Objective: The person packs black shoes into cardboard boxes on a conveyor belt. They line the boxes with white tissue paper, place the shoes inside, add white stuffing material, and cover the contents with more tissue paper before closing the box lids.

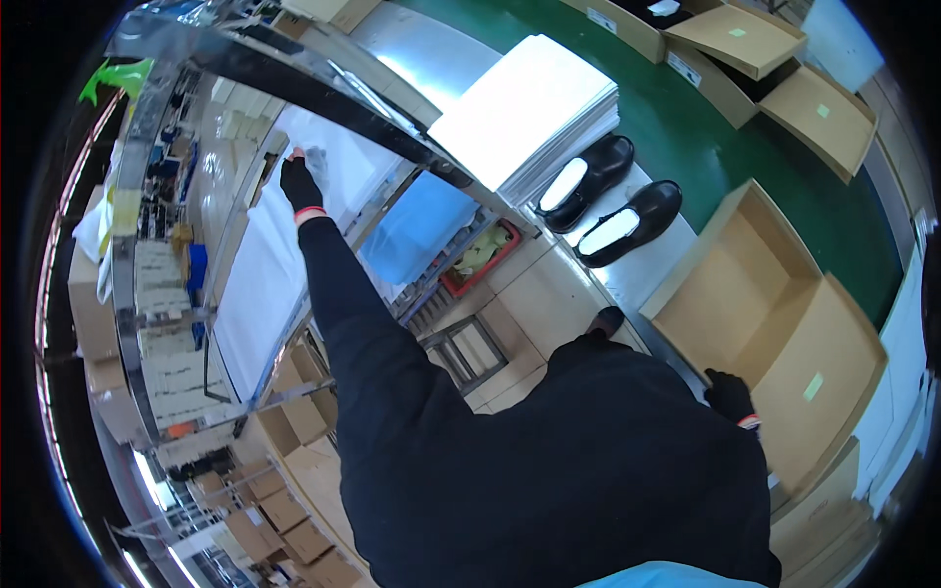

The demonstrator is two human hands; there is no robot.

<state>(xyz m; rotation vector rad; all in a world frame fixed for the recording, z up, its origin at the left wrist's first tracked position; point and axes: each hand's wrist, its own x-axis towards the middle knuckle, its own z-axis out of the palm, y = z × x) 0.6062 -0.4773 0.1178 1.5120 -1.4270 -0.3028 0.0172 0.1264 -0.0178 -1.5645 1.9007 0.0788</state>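
My left hand (pixel 301 182), in a black fingerless glove, reaches far out over white tissue paper (pixel 260 284) on a shelf at the left. Its fingertips are together at the paper, which looks crumpled beside them. My right hand (pixel 730 396), also gloved, has its fingers curled at the near edge of an open brown shoe box (pixel 720 279) on the right. The lid side of the box lies folded back, and the inside shows bare cardboard. Just beyond the box, two black shoes (pixel 627 220) with white insoles rest on the metal bench edge.
A tall stack of white paper (pixel 534 103) stands behind the shoes. More open boxes (pixel 740 44) sit across the green surface (pixel 686 127). A metal frame bar (pixel 323 93) crosses above the left shelf. Below are blue sheets (pixel 417 225), a red bin (pixel 485 260) and a stool (pixel 466 351).
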